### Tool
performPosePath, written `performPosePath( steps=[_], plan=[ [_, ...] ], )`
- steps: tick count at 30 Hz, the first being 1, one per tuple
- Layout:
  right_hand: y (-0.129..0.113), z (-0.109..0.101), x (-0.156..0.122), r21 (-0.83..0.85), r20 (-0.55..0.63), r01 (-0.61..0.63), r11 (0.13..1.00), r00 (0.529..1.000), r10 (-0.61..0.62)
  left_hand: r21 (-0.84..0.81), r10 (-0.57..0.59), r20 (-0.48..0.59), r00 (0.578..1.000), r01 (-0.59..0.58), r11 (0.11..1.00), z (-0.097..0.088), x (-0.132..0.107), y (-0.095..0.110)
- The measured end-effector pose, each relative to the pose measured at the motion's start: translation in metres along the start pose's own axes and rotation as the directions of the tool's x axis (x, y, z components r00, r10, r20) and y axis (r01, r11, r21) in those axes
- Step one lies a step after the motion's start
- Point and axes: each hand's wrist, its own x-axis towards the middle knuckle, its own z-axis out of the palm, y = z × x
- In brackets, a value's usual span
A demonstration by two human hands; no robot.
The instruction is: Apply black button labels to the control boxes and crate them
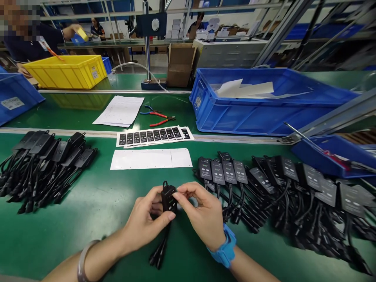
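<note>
My left hand (148, 215) is closed around a small black controller box (168, 196) with a hanging loop on top and black cables dangling below it. A black label (172, 204) with a green logo and white icons lies over the front of the box. The thumb and forefinger of my right hand (202, 207) are pinched at the label's upper right edge; the exact contact is partly hidden. Beyond my hands is a white backing sheet (149, 158) without labels. Behind that are strips of black labels (151, 136).
Cabled boxes without visible labels (58, 152) lie at left, labelled ones (229, 172) at right. Red- and blue-handled pliers (158, 114) and papers (120, 111) lie farther back. Blue bins (235, 113) and a yellow bin (70, 72) stand behind. A co-worker (32, 43) holds something yellow.
</note>
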Motion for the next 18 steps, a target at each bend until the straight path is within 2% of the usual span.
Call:
performPosePath(
  steps=[3,7,13,18],
  plan=[
    [-0.0032,-0.0016,-0.0002,0.008,-0.002,0.057,0.998,0.998,-0.057,-0.036,-0.004,-0.021,1.0,0.003,0.999,0.0021,-0.0001,-0.0037],
    [-0.0061,-0.0021,-0.0019,-0.002,0.004,0.109,0.994,0.994,-0.109,-0.006,0.022,-0.045,0.999,-0.023,1.0,0.0041,-0.0022,-0.0067],
    [-0.005,0.0009,-0.0061,-0.027,0.012,0.222,0.975,0.975,-0.221,0.054,0.105,-0.077,0.991,-0.101,0.993,0.0055,-0.0035,-0.0079],
    [-0.0046,0.0026,-0.0084,-0.031,0.013,0.248,0.968,0.969,-0.248,0.1,0.173,-0.107,0.979,-0.163,0.982,0.0063,-0.0024,-0.0085]
  ],
)
